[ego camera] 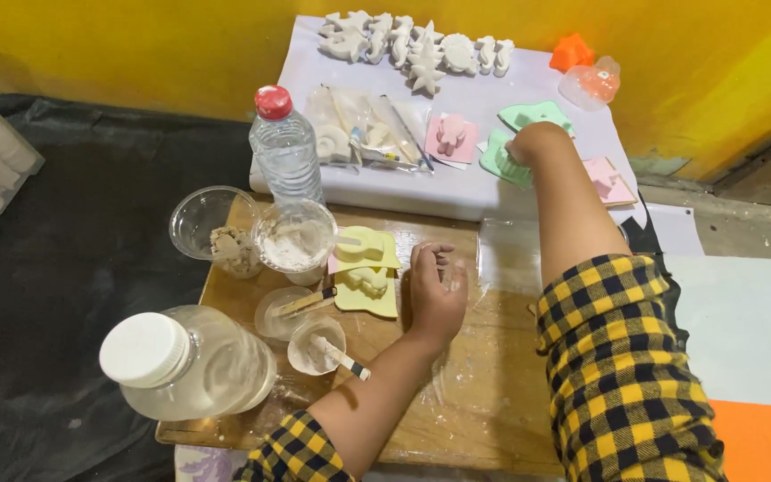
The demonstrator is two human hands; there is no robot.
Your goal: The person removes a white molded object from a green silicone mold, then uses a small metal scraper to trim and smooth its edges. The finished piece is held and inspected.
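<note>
My right hand (530,145) reaches forward onto the white paper sheet (457,192) and grips a light green mould (498,158) at its edge. A second green mould (537,113) lies just behind it. My left hand (435,287) rests on the wooden board (484,393) with fingers curled and nothing in it. Two pale yellow moulds (368,286) filled with white plaster lie just left of that hand. Both arms wear yellow and dark checked sleeves.
A row of white plaster figures (417,45) lines the far edge of the paper. A pink mould (451,136), plastic bags, two water bottles (286,147), clear cups with powder (294,243), small cups with stirring sticks (316,344) and an orange mould (571,52) stand around. Black sheeting covers the left.
</note>
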